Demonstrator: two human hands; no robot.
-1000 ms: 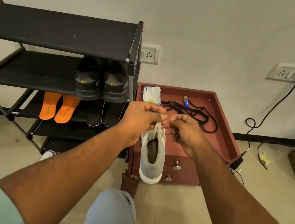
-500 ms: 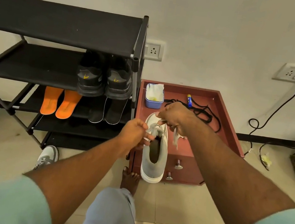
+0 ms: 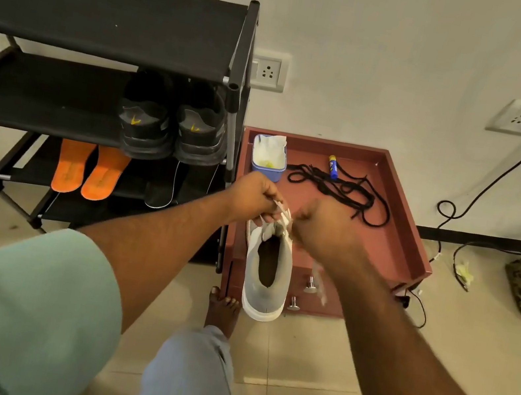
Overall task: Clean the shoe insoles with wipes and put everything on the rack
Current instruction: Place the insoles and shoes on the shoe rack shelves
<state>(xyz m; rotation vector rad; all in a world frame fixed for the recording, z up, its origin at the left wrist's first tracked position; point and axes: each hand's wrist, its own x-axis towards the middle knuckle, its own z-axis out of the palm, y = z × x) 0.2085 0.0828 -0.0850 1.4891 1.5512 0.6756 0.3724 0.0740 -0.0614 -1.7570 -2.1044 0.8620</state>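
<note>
Hanging heel-down over the red drawer unit [image 3: 401, 222], grey sneaker [image 3: 269, 268], long axis running away from the body; left hand [image 3: 254, 194] and right hand [image 3: 323, 229] pinching white laces at the tongue, both equally near. Rack [image 3: 109, 17] leftward.

Two black shoes [image 3: 174, 123] stand side by side on the black rack [image 3: 110, 14], which shows three shelves, above two orange insoles [image 3: 89, 170] and two dark insoles [image 3: 177, 186]. One grey shoe [image 3: 269, 268] hangs between two hands, the left hand [image 3: 252, 196] and the right hand [image 3: 323, 229]. One red cabinet [image 3: 399, 229] carries one blue wipes tub [image 3: 269, 157], one tangle of black laces [image 3: 337, 188] and one small tube [image 3: 333, 166]. Two wall sockets [image 3: 267, 71] are visible.
</note>
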